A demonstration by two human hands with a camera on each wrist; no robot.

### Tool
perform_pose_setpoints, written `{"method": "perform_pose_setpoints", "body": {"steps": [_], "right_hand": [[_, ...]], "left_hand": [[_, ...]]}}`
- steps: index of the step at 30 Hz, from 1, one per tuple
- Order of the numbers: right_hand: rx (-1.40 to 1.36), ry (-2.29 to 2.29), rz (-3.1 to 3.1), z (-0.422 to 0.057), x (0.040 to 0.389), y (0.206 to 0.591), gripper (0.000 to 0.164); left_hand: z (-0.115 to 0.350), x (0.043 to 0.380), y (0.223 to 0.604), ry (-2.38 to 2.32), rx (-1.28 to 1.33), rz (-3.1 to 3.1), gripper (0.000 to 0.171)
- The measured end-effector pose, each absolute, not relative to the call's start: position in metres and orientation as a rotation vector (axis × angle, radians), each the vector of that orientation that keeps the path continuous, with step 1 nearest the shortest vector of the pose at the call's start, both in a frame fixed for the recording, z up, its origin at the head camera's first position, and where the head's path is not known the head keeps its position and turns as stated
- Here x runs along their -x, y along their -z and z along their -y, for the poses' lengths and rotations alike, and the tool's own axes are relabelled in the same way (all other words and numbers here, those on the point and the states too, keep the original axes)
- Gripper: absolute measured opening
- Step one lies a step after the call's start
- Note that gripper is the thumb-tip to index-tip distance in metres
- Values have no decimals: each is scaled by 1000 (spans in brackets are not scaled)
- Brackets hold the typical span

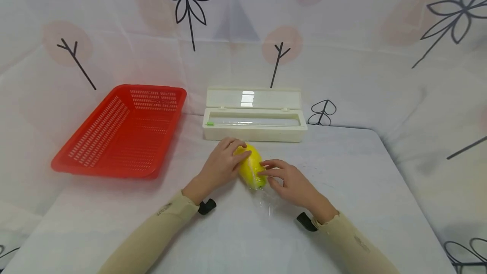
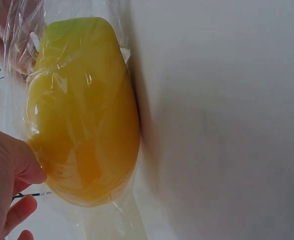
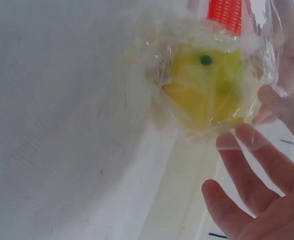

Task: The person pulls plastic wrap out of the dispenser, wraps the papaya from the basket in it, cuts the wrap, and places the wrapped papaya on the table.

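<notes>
A yellow papaya-like fruit (image 1: 252, 168), greenish at its near end, lies on the white table, wrapped in clear plastic film (image 3: 227, 142). Its dark green stem spot shows through the wrap in the right wrist view. My left hand (image 1: 222, 162) reaches over the far left side, its thumb (image 2: 29, 165) touching the wrapped fruit and its other fingertips spread apart. From the right, my right hand (image 1: 291, 183) touches the wrap with its fingers extended. Loose film (image 1: 268, 202) trails from the near end.
Behind the fruit stands a cream film dispenser box (image 1: 255, 133) with its lid raised, a clear roll inside and a green slider at its left. A red perforated basket (image 1: 152, 168) sits at the back left. Patterned cloth (image 1: 342, 67) surrounds the table.
</notes>
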State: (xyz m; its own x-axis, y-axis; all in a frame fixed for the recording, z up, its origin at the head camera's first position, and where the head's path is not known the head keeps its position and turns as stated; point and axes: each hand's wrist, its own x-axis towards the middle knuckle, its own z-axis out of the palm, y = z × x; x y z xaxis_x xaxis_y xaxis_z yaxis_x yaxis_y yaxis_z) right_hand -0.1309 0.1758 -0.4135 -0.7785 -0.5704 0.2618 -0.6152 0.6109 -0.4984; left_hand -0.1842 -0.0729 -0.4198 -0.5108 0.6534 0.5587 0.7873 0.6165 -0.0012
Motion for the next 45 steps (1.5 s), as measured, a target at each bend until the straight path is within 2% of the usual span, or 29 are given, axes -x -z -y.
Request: {"method": "perform_pose_setpoints", "body": {"steps": [3, 7, 9, 12, 15, 18, 23, 27, 29, 32, 38, 41, 45], "right_hand": [[-1000, -832, 2783, -176, 124, 414, 30], [-997, -783, 2795, -179, 121, 416, 41], [-1030, -787, 2787, -182, 120, 418, 47], [-1102, -789, 2763, -184, 120, 419, 58], [-1132, -761, 2760, -186, 120, 419, 61], [-1113, -692, 2781, -186, 120, 419, 65], [-1117, -507, 2766, -184, 121, 422, 88], [-1124, -364, 2715, -183, 121, 424, 96], [-1099, -335, 2698, -182, 121, 424, 94], [-1033, -327, 2685, -180, 122, 424, 82], [-896, -415, 2641, -177, 124, 427, 48], [-860, -459, 2612, -176, 125, 430, 41], [-841, -514, 2574, -176, 124, 432, 33]], "left_hand": [[70, 184, 421, 373, 1120, 2349, 34], [72, 179, 421, 450, 1110, 2336, 25], [74, 174, 420, 492, 1174, 2303, 17], [78, 166, 420, 488, 1344, 2252, 16], [78, 162, 421, 454, 1470, 2257, 24], [79, 160, 423, 426, 1492, 2313, 34], [77, 159, 427, 392, 1488, 2383, 46], [72, 159, 429, 380, 1465, 2426, 54], [70, 158, 429, 373, 1457, 2451, 61], [64, 158, 430, 348, 1463, 2468, 67], [54, 157, 431, 297, 1441, 2396, 50], [52, 156, 430, 346, 1404, 2392, 43], [51, 155, 427, 547, 1349, 2472, 47]]}}
